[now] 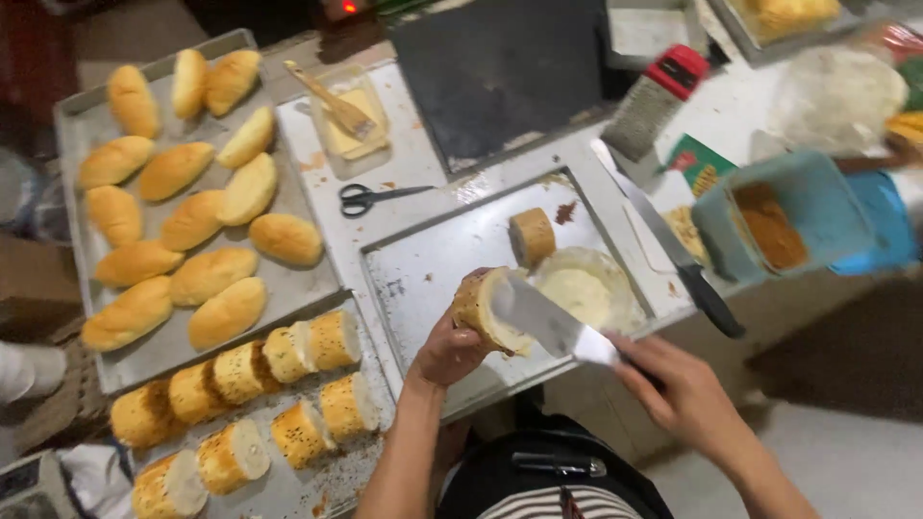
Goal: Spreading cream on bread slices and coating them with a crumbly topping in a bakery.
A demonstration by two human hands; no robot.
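Two hands: both clamped, over the grey metal tray [423,274].
Left hand [450,351]: grips cut, seed-crusted bread roll [486,309].
Right hand [681,389]: holds steel spreading knife [543,319], blade on the roll.

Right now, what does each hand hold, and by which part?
The left hand grips a cut bread piece by its crusted underside. The right hand holds a flat spreading knife by its handle end.

Bare arms, no sleeves in view.
Left hand [449,353] & right hand [685,389] w/o gloves or rings; dark apron over a striped top, metal clip on it.
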